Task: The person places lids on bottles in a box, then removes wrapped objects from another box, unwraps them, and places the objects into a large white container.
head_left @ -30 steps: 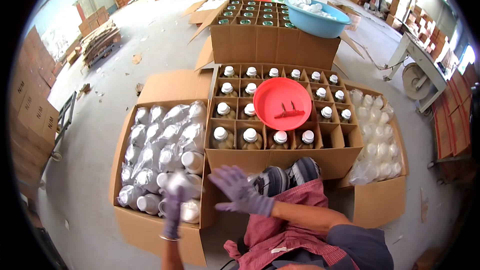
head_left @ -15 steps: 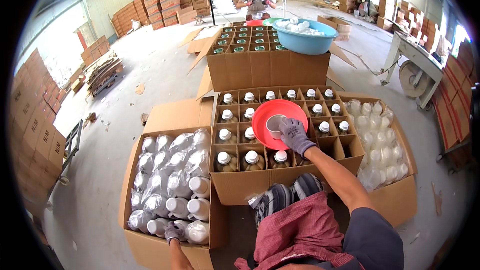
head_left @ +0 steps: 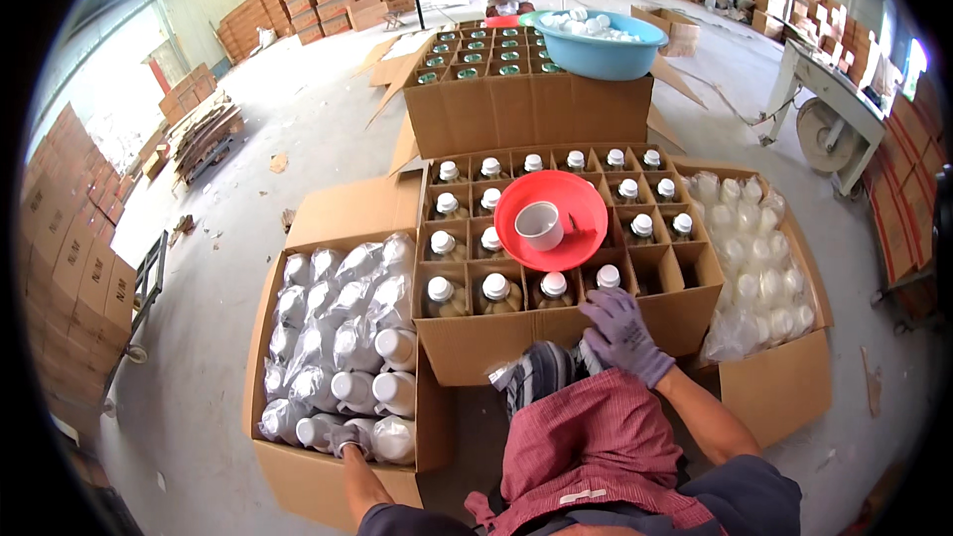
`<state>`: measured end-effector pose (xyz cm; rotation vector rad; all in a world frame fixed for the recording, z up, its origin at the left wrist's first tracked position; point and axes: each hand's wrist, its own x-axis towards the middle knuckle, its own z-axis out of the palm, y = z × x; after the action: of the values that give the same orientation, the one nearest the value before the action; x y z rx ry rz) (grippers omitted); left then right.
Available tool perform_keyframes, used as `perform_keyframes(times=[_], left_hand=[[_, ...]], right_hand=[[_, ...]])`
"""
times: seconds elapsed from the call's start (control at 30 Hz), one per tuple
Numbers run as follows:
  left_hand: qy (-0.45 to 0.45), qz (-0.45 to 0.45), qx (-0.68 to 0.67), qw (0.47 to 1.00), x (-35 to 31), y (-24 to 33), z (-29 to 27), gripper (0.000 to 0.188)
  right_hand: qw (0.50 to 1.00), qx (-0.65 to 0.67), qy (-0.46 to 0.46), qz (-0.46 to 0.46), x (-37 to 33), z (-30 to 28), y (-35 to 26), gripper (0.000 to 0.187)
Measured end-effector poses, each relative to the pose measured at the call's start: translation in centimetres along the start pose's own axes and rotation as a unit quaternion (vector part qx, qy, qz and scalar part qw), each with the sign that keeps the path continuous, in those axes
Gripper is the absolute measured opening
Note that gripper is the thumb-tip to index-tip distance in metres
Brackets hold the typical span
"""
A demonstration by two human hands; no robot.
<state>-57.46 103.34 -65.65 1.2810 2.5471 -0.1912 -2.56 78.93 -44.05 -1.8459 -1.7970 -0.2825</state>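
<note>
Far left: stacks of brown boxes [head_left: 60, 238] line the wall of a warehouse with a concrete floor.
Left carton [head_left: 298, 467]: open, on the floor at the person's left, packed with white bottles in clear plastic wrap, lying on their sides with caps toward the person; too many overlap to count.
Left hand [head_left: 345, 437]: gloved, low at the near edge of that carton, fingers closed around a wrapped bottle [head_left: 392, 439] at the front row.
Middle carton [head_left: 496, 347]: divided into cells, directly ahead of the knees; about eighteen white caps show, standing upright.
Red bowl [head_left: 552, 220]: one, resting on top of the capped bottles, with one white cup [head_left: 539, 225] inside.
Right hand [head_left: 620, 335]: gloved, fingers spread and curled down over the near-right corner of the middle carton, touching a capped bottle [head_left: 608, 278]; whether it grips the bottle I cannot tell.
Key relation: the capped bottle sits just beyond the right fingertips, upright, much nearer the right hand than the left.
Right carton [head_left: 784, 387]: open, holds more wrapped white bottles.
Behind: a second divided carton [head_left: 526, 114] with one blue basin [head_left: 596, 45] on it; another person sits farther back.
</note>
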Motion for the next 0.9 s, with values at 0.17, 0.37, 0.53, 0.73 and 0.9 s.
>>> perform_keyframes(times=[0.17,0.37,0.53,0.73,0.9], left_hand=[[0.11,0.168,-0.117,0.973,9.1,-10.0,-8.7,0.04],[0.11,0.385,-0.268,0.876,2.1,-10.5,-13.6,0.018],[-0.092,0.214,-0.542,0.808,-13.4,-6.9,-21.6,0.04],[-0.377,0.259,-0.713,0.531,-30.5,0.6,-17.1,0.04],[-0.515,0.431,-0.524,0.524,-35.8,9.1,-13.8,0.04]], right_hand=[[0.99,0.11,0.0,0.083,-2.8,0.2,0.8,0.039],[0.993,0.114,-0.014,0.002,-2.0,3.1,-2.1,0.04],[0.986,0.162,-0.004,-0.041,1.6,1.5,-6.3,0.045],[0.799,0.591,0.044,0.106,6.6,-1.1,-10.1,0.072],[0.856,0.497,0.11,0.087,5.4,-7.0,-5.0,0.055]])
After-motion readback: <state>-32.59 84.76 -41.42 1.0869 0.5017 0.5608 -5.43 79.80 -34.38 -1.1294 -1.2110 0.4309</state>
